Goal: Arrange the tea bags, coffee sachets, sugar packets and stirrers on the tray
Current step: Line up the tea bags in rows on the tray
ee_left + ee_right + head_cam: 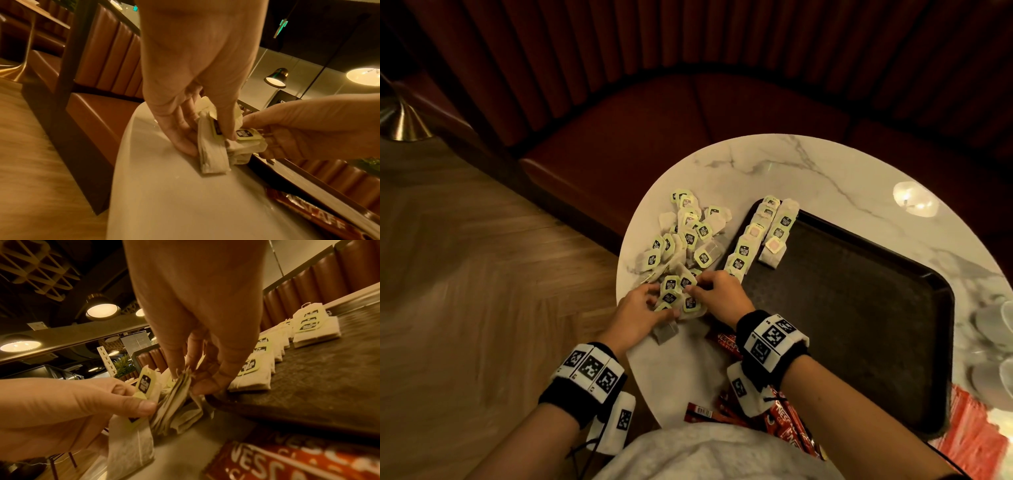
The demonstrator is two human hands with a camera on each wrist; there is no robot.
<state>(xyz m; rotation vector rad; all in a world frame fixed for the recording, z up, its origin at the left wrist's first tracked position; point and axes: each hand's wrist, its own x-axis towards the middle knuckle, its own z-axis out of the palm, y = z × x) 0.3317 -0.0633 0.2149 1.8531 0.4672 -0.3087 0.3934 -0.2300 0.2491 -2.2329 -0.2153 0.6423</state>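
At lower centre of the head view: your two hands meet over the near end of the tea-bag heap.
Left fingers: your left hand (642, 310) pinches a small bunch of tea bags (213, 146) between thumb and fingers, its lower edge on the marble.
Right fingers: your right hand (717, 296) pinches the same bunch (176, 395) from the opposite side, thumb and fingertips curled round the bag edges.
Loose heap: green-tagged tea bags (685, 240) lie scattered on the table, left of the tray.
Sorted rows: two overlapping lines of tea bags (760, 233) run along the tray's left edge.
Tray: dark rectangular tray (859, 308), centre right of the frame, its wide middle bare.
Coffee sachets: red sachets (787, 421) lie at bottom centre, beneath your right wrist; one more (312, 214) lies beside the tray rim.
Table: round white marble top (774, 161).
Beyond: a dark red bench (654, 130) fills the upper frame.
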